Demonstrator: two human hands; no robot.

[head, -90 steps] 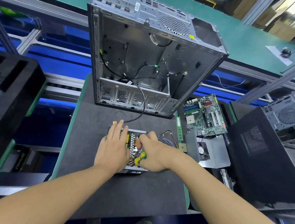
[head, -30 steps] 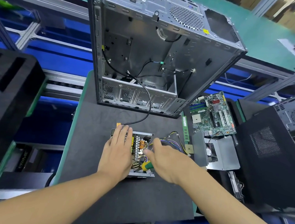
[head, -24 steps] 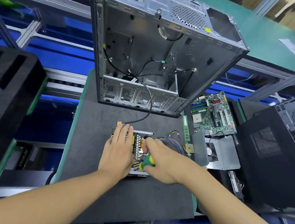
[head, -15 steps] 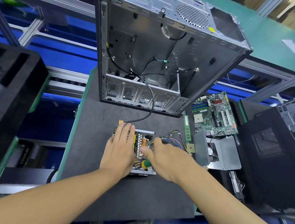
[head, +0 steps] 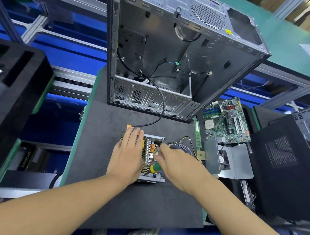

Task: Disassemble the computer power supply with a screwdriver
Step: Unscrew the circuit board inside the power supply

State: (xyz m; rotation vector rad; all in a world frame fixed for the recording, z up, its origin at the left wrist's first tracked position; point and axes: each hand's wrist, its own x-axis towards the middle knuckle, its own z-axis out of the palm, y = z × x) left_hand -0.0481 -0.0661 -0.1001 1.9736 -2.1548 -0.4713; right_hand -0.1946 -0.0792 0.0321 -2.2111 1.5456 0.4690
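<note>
The opened power supply (head: 150, 149) lies on the black mat (head: 100, 141), its circuit board, coils and capacitors exposed. My left hand (head: 127, 157) rests flat on its left half, fingers straight, and hides that side. My right hand (head: 178, 164) reaches in from the right over the board. Its thumb and fingers close loosely round the green-and-yellow handle of the screwdriver (head: 155, 168), which stands on the board's near part. The screwdriver tip is hidden. A bundle of coloured wires (head: 183, 147) trails from the supply to the right.
An emptied PC case (head: 170, 64) stands open at the back of the mat, with a black cable running down to the supply. A RAM stick (head: 197, 133), motherboard (head: 227, 120) and metal cover with fan (head: 234, 160) lie to the right. A black foam tray (head: 15, 86) sits left.
My right hand has alternately tightened and loosened round the screwdriver handle on the same spot. My left hand has stayed flat on the supply. The view has shifted slightly.
</note>
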